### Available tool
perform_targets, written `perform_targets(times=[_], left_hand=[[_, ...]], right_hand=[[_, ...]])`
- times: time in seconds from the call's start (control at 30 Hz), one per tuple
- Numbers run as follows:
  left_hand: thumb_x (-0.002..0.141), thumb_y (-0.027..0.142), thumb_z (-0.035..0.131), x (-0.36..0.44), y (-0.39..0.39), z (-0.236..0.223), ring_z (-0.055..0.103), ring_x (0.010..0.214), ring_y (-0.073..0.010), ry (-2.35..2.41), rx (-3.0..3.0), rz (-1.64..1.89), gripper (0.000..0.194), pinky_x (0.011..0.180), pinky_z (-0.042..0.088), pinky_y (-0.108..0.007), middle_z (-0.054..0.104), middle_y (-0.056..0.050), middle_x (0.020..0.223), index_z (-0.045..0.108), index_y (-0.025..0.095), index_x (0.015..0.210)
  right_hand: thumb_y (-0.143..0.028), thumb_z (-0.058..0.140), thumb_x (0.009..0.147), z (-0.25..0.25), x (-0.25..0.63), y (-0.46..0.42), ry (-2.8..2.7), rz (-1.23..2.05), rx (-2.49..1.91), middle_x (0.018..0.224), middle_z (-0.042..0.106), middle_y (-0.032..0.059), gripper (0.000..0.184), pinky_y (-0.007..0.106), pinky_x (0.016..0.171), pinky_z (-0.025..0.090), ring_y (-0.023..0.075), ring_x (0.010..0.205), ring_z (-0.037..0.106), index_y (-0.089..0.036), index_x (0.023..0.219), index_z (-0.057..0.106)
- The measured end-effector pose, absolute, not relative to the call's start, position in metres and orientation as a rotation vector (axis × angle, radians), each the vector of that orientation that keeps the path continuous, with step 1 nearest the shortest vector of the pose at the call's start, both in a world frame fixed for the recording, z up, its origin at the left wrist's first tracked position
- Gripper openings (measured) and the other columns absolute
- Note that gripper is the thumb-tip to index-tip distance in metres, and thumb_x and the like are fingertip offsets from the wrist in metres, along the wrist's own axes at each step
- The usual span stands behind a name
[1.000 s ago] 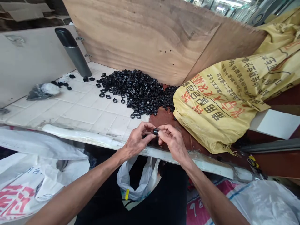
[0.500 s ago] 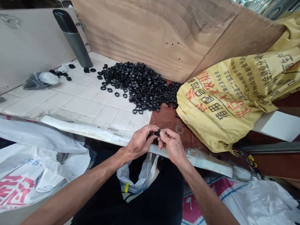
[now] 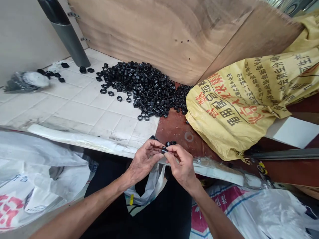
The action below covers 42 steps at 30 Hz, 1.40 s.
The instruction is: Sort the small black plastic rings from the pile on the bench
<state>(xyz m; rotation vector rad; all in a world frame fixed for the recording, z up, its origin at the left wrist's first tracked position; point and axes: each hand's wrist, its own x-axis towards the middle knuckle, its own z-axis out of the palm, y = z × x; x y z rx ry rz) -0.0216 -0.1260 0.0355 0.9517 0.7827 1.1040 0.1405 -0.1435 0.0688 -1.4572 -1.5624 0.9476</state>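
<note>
My left hand and my right hand meet at the near edge of the bench, fingers pinched together on one small black ring held between them. A few loose black rings lie on the brown board just beyond my fingers. A big heap of the same black rings covers the tiled top further back, with stray ones scattered at its left edge.
A yellow printed sack lies on the right of the bench. A plywood panel stands behind the heap. A grey tube leans at the back left beside a crumpled bag. White plastic bags hang below the bench edge.
Both hands have come a little nearer and lower, past the bench edge, still pinching the ring. The view has tipped downward, and a few loose rings show beyond my fingers.
</note>
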Motion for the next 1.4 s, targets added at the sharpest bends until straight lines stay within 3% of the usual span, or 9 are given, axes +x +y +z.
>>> perform_targets(times=[0.27,0.47,0.63,0.7,0.8,0.9,1.03,1.27,1.4], left_hand=[[0.085,0.025,0.072,-0.026,-0.149,0.021,0.069,0.096,-0.0173,0.897,0.912,1.176,0.025,0.089,0.058,-0.031,0.068,-0.004,0.106,0.058,0.022,0.106],[0.088,0.008,0.061,-0.048,-0.144,0.0,0.066,0.11,-0.0204,0.888,1.708,1.199,0.036,0.094,0.055,-0.035,0.068,-0.005,0.116,0.056,0.028,0.117],[0.088,0.001,0.053,-0.063,-0.131,0.002,0.064,0.113,-0.0212,0.601,2.19,1.08,0.05,0.091,0.056,-0.034,0.066,-0.009,0.123,0.05,0.027,0.129],[0.089,0.001,0.05,-0.065,-0.128,0.009,0.062,0.116,-0.0219,0.521,2.27,1.006,0.048,0.092,0.056,-0.034,0.065,-0.01,0.125,0.049,0.026,0.13],[0.089,0.004,0.052,-0.064,-0.123,0.021,0.061,0.116,-0.0222,0.613,2.189,1.054,0.044,0.095,0.054,-0.035,0.064,-0.011,0.122,0.049,0.024,0.128],[0.088,0.009,0.058,-0.063,-0.114,0.025,0.061,0.11,-0.0234,0.984,2.058,1.194,0.037,0.096,0.053,-0.038,0.062,-0.009,0.114,0.051,0.022,0.122],[0.088,0.014,0.057,-0.065,-0.095,0.017,0.059,0.104,-0.0248,1.318,2.07,1.131,0.027,0.094,0.052,-0.043,0.061,-0.007,0.105,0.056,0.021,0.114],[0.087,0.015,0.051,-0.056,-0.081,0.014,0.035,0.141,-0.0306,1.188,2.166,0.886,0.05,0.113,0.041,-0.05,0.033,-0.016,0.149,0.041,0.018,0.136],[0.08,0.011,0.05,-0.042,-0.08,0.015,0.031,0.143,-0.0342,0.959,2.367,0.819,0.066,0.114,0.037,-0.057,0.037,-0.019,0.148,0.031,0.014,0.143]], right_hand=[[-0.025,0.053,0.092,0.054,0.125,-0.154,-1.676,0.793,-1.437,0.091,0.061,0.006,0.011,0.031,0.073,0.049,0.0196,0.08,0.06,-0.023,0.097,0.062],[-0.041,0.061,0.088,0.058,0.113,-0.158,-0.938,1.548,-1.477,0.053,0.049,-0.005,0.022,0.025,0.05,0.038,0.0107,0.046,0.043,-0.02,0.082,0.059],[-0.038,0.083,0.067,0.061,0.116,-0.156,-0.41,1.938,-1.305,0.063,0.053,-0.002,0.034,0.022,0.045,0.035,0.0063,0.047,0.04,-0.015,0.069,0.058],[-0.041,0.08,0.07,0.065,0.117,-0.158,-0.442,1.954,-1.332,0.063,0.053,-0.0014,0.034,0.023,0.045,0.036,0.0069,0.046,0.041,-0.015,0.07,0.059],[-0.048,0.063,0.087,0.071,0.127,-0.164,-0.88,1.636,-1.52,0.061,0.055,0.0001,0.034,0.029,0.052,0.044,0.0119,0.048,0.048,-0.017,0.077,0.061],[-0.042,0.058,0.091,0.067,0.158,-0.166,-1.413,0.691,-1.707,0.089,0.065,0.0082,0.024,0.039,0.08,0.049,0.0222,0.082,0.062,-0.018,0.093,0.064],[-0.039,0.06,0.09,0.042,0.211,-0.164,-1.75,-0.068,-1.817,0.114,0.06,0.016,0.033,0.056,0.096,0.041,0.0331,0.11,0.054,-0.016,0.113,0.061],[-0.032,0.057,0.095,0.021,0.194,-0.151,-2.048,0.116,-1.626,0.14,0.05,0.0182,0.058,0.055,0.105,0.041,0.033,0.13,0.044,-0.017,0.147,0.037],[-0.035,0.054,0.096,0.021,0.156,-0.132,-2.229,0.274,-1.642,0.154,0.033,0.0222,0.074,0.063,0.106,0.038,0.0388,0.14,0.032,-0.013,0.156,0.017]])
